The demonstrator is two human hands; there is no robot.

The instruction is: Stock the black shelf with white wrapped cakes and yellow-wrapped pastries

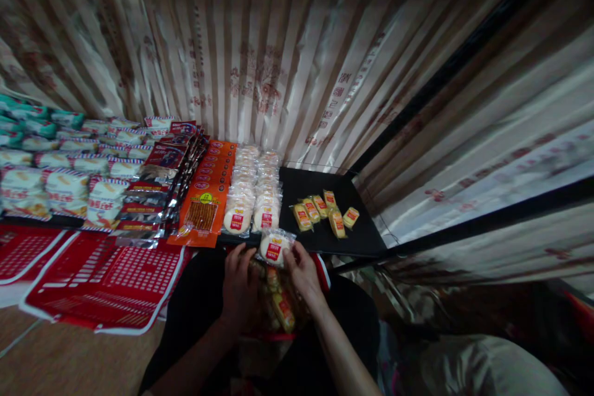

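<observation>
A clear-wrapped round white cake (277, 247) with a red label is pinched at its right side by my right hand (302, 271). My left hand (238, 288) is at the basket's left side, fingers spread and slightly bent, just left of the cake. Between my knees stands a red basket (323, 272) holding several yellow-wrapped snacks (283, 310), partly covered by my hands. Just beyond the held cake, two rows of matching wrapped white cakes (237, 216) lie on the black shelf (297, 180).
Several small yellow packets (320, 205) lie loose on the shelf's right part. Leftward are orange snack packs (200, 210), dark red packets (160, 164) and white bread bags (67, 192). Red baskets (116, 275) sit below. Black bars (464, 228) frame the right, before a printed curtain (223, 43).
</observation>
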